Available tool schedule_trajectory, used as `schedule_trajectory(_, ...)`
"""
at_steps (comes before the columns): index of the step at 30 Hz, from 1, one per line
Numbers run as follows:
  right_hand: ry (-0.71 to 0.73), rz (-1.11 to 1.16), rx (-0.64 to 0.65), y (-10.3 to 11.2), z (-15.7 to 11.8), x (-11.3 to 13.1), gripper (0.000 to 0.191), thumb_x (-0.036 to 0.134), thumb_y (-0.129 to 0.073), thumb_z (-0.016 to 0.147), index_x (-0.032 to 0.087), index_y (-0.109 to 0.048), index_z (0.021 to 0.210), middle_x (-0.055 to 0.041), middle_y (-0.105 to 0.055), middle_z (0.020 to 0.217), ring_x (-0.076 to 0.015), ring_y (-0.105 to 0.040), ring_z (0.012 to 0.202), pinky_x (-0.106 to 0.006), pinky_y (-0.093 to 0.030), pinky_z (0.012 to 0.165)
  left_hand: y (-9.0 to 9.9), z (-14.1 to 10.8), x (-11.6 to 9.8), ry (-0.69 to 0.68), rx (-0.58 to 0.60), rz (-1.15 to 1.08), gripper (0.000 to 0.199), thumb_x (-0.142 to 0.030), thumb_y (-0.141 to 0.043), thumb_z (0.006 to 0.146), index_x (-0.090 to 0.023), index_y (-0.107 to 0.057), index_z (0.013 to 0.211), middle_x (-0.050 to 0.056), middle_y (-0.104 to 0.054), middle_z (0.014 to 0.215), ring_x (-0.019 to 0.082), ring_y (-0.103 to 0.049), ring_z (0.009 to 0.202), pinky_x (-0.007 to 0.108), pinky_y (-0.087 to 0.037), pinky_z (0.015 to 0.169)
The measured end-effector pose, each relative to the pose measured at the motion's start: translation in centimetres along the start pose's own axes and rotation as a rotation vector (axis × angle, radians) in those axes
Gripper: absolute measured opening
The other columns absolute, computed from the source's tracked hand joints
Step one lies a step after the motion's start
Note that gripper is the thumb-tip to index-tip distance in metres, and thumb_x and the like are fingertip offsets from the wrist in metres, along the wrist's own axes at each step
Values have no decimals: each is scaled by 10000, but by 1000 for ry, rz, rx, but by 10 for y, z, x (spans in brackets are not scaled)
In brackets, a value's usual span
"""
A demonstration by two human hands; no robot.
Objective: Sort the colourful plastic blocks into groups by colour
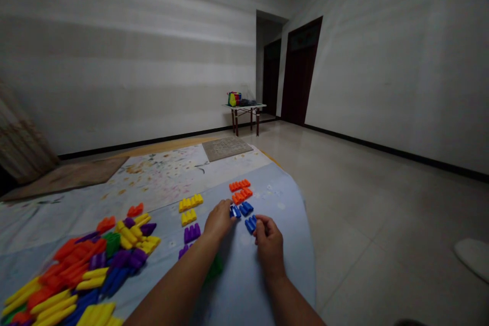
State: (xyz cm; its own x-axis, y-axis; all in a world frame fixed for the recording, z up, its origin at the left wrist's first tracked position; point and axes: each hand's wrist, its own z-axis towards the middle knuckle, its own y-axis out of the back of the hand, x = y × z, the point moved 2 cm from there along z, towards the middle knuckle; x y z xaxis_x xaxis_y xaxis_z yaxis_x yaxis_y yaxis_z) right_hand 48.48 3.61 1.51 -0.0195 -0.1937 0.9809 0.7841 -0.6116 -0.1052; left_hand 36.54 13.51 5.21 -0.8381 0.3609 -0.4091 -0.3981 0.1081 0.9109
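My left hand [218,221] has its fingers closed at the edge of a blue ridged plastic block [235,212]. The fingers of my right hand [269,242] pinch another blue ridged block [250,224] by its right side. Between and just above them lies a third blue block [246,208]. Two orange blocks [242,195] sit beyond the blue ones. Left of my left hand, yellow blocks [191,202] and purple blocks [192,233] form a column. My left forearm partly covers a purple block and a green block [214,268].
A loose pile of mixed blocks [72,262] spreads over the left of the flowered cloth [164,173]. A grey-brown mat [227,147] lies at the far edge. The rounded right edge drops to a tiled floor [362,204]. A small table [244,107] stands by the wall.
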Motion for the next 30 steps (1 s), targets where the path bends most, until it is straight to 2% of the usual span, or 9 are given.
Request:
schedule_trajectory(4,-10,-2,10,-1,0,1,333,437,-504,777,139,-619,870,6,-563,590,-125,-509,518,-228,-406,480,-7,6,-4,-10,26,-17,488,-225,-607,681,-147,-511,1153,121,-608,1119,219,-556,1027,277,-387,837)
schedule_trajectory(11,-6,-17,28,-2,-3,0,339,442,-507,774,142,-627,874,2,-574,605,-124,-513,518,-227,-405,481,-17,14,-11,3,5,-63,488,-214,-609,679,-124,-522,1151,139,-587,1166,218,-544,1061,262,-371,872)
schedule_trajectory(15,-4,-44,51,-3,-3,-1,349,446,-505,774,138,-629,885,20,-543,574,-125,-514,516,-226,-413,487,-14,12,-12,9,-14,-98,534,-230,-634,670,-132,-507,1180,130,-573,1191,207,-540,1073,259,-375,886)
schedule_trajectory(19,44,-103,74,-2,-5,0,349,445,-497,781,142,-632,890,14,-560,603,-136,-533,548,-241,-437,533,11,-8,-2,17,-63,-117,489,-275,-591,719,-163,-505,1187,103,-563,1202,169,-588,960,253,-407,842)
schedule_trajectory(23,73,-179,144,-1,-13,2,349,437,-491,785,140,-626,910,18,-541,575,-148,-542,560,-243,-441,544,50,-48,21,35,-116,-120,347,-348,-522,769,-189,-582,1072,54,-634,1066,151,-605,852,253,-431,785)
schedule_trajectory(27,92,-273,247,-1,-20,1,370,445,-476,788,140,-622,939,14,-536,577,-148,-533,550,-236,-428,527,83,-93,57,97,-157,-127,309,-369,-481,784,-189,-619,994,38,-674,917,151,-608,779,254,-441,713)
schedule_trajectory(30,147,-367,339,-4,-24,0,380,452,-459,798,146,-629,945,18,-527,565,-143,-518,523,-235,-409,513,101,-121,95,201,-193,-57,342,-388,-459,788,-175,-624,998,61,-674,933,171,-607,803,269,-439,717)
